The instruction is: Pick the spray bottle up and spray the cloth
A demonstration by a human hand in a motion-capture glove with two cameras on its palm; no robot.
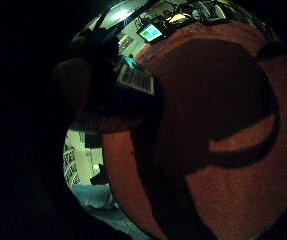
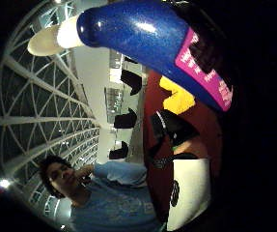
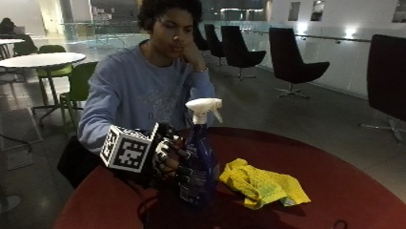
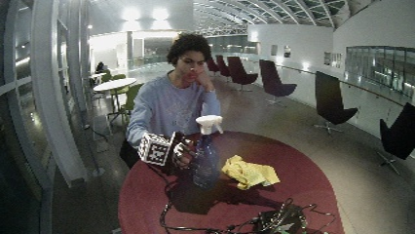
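**A:** Where's the bottle [image 3: 198,162] now?

**B:** Upright on the red table [image 3: 355,191], near my edge. The right hand [image 3: 166,155] is wrapped round its blue body from the side — fingers curled onto it, so I'd call it held. I can't tell whether the base has left the table.

**A:** How will it handle?

**B:** Rigid plastic, glossy, so I judge it a bit slippery under the glove. How full it is I can't make out through the dark blue, so the weight is a guess. The white trigger head [image 3: 204,109] sits well above my fingers. I'd expect to need a higher hold, at the neck, to reach the trigger.

**A:** And the cloth?

**B:** The yellow cloth [image 3: 263,185] lies crumpled on the table just beside the bottle, on the far side from my hand. Soft, light — it should take spray where it lies. The nozzle points roughly that way.

**A:** Anything else out there?

**B:** In the thumb side view, the bottle's label [image 2: 205,67] is close by the palm, with the cloth [image 2: 175,96] beyond. In the wide view a tangle of cables [image 4: 272,222] lies at the table's other end, well apart.
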